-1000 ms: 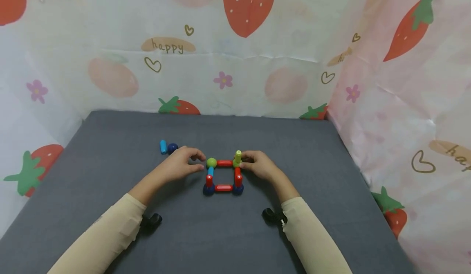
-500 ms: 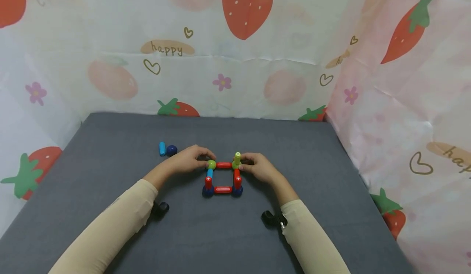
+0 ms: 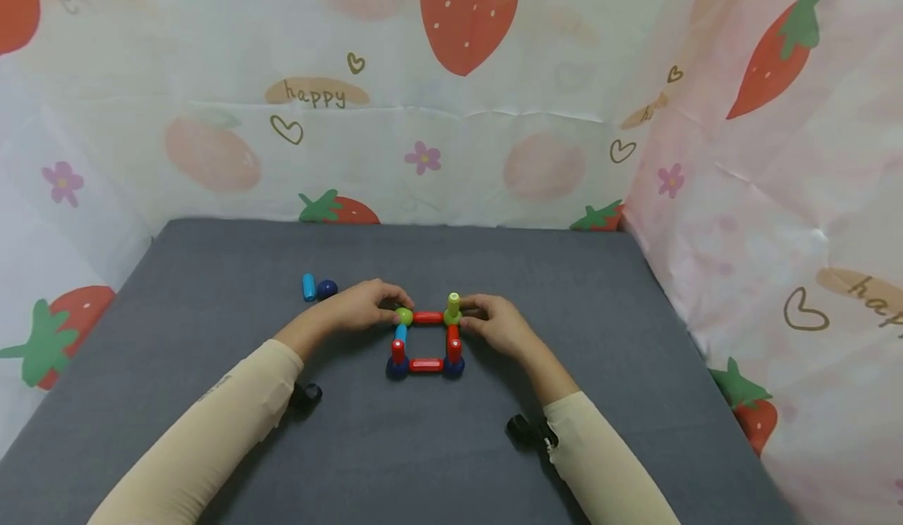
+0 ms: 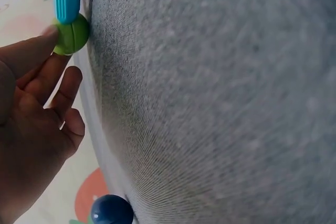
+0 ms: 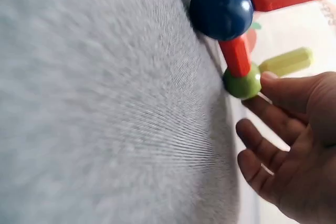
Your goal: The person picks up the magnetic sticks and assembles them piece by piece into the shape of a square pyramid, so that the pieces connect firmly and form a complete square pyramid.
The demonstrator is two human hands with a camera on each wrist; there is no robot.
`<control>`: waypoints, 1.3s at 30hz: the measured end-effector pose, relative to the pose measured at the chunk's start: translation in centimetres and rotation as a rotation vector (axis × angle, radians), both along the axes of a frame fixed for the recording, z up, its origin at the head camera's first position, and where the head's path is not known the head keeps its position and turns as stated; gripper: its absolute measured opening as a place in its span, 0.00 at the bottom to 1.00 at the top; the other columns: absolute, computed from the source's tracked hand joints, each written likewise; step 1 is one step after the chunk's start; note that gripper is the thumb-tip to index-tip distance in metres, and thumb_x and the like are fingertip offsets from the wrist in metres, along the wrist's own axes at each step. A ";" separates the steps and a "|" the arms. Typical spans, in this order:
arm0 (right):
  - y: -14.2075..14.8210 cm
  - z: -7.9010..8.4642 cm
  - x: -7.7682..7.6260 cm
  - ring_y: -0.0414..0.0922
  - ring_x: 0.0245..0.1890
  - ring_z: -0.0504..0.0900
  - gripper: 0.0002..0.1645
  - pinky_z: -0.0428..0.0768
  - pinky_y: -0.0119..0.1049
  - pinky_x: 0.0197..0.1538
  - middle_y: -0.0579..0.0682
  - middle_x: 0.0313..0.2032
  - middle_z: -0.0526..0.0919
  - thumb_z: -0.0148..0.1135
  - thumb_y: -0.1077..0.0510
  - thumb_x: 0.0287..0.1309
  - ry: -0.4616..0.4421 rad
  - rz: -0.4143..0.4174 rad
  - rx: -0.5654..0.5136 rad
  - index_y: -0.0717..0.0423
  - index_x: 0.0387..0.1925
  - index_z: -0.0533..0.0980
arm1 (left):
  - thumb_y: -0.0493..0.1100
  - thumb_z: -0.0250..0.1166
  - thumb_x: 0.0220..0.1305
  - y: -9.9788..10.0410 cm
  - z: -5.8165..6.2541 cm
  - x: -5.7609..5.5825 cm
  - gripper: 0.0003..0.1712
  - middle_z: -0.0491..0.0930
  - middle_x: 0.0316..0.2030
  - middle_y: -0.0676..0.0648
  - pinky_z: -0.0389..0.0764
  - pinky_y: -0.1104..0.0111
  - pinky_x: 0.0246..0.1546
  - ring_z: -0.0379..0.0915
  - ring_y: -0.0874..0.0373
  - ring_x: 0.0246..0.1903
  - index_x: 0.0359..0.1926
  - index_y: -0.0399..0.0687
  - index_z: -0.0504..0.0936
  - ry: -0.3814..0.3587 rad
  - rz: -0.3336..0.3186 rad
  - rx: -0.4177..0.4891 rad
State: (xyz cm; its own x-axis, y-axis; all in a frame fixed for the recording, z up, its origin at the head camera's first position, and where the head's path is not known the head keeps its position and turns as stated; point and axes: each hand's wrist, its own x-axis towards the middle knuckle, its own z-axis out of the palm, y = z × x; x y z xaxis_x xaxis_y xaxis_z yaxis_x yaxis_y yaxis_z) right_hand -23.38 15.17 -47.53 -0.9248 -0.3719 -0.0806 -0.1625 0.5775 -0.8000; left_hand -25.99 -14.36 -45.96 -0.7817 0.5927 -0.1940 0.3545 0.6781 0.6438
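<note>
My left grip (image 3: pixel 360 305) pinches the far-left ball (image 3: pixel 404 317) and my right grip (image 3: pixel 498 326) the far-right ball (image 3: pixel 452 318) of the frame (image 3: pixel 426 365) mid-way across the surface (image 3: pixel 423 447), probably light, stiff, slick and best held by its balls.

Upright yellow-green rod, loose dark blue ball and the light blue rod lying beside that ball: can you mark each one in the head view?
Upright yellow-green rod (image 3: pixel 454 304): head view, middle of its shaft.
Loose dark blue ball (image 3: pixel 327 289): head view, its centre.
Loose light blue rod (image 3: pixel 309 287): head view, middle of its length.
</note>
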 end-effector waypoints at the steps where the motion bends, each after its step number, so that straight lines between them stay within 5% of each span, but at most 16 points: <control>1: 0.0 0.2 0.3 0.46 0.55 0.83 0.19 0.83 0.43 0.52 0.45 0.56 0.84 0.67 0.55 0.68 0.006 -0.013 0.010 0.45 0.59 0.82 | 0.44 0.65 0.73 0.0 0.0 0.0 0.16 0.83 0.56 0.53 0.73 0.51 0.65 0.74 0.52 0.61 0.59 0.56 0.84 -0.001 0.003 -0.002; 8: 0.4 1.7 3.4 0.44 0.51 0.84 0.17 0.83 0.42 0.49 0.42 0.53 0.86 0.67 0.58 0.67 0.029 -0.007 0.058 0.44 0.56 0.83 | 0.44 0.65 0.73 -0.4 -0.1 0.1 0.16 0.83 0.56 0.53 0.73 0.51 0.64 0.74 0.52 0.61 0.59 0.56 0.84 -0.012 0.025 -0.008; 18: -0.2 1.2 6.0 0.41 0.37 0.81 0.20 0.81 0.37 0.36 0.43 0.42 0.86 0.79 0.51 0.55 -0.082 0.074 0.077 0.45 0.48 0.82 | 0.45 0.66 0.72 -0.9 0.1 0.3 0.15 0.83 0.55 0.53 0.74 0.50 0.64 0.74 0.52 0.60 0.58 0.57 0.84 -0.026 0.053 -0.007; 31: -1.3 0.6 6.0 0.42 0.28 0.79 0.21 0.79 0.37 0.32 0.44 0.35 0.84 0.82 0.47 0.49 -0.012 -0.052 0.125 0.46 0.42 0.81 | 0.45 0.67 0.71 -1.1 -0.1 0.4 0.14 0.84 0.54 0.52 0.77 0.53 0.61 0.78 0.53 0.57 0.56 0.56 0.84 -0.046 0.046 0.028; 39: 0.0 0.8 4.6 0.42 0.39 0.82 0.18 0.80 0.38 0.37 0.45 0.42 0.88 0.80 0.51 0.52 0.013 -0.069 0.103 0.47 0.45 0.84 | 0.46 0.70 0.69 -1.7 -0.1 1.8 0.12 0.85 0.51 0.53 0.80 0.57 0.56 0.80 0.56 0.54 0.52 0.54 0.84 -0.067 0.029 0.078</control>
State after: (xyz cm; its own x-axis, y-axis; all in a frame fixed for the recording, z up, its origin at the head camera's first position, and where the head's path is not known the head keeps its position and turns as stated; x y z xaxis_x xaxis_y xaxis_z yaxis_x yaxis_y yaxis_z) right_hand -18.80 15.19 -46.70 -0.9491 -0.2978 -0.1031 -0.1295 0.6668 -0.7339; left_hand -24.17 -16.05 -46.07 -0.7854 0.5855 -0.2008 0.2895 0.6343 0.7168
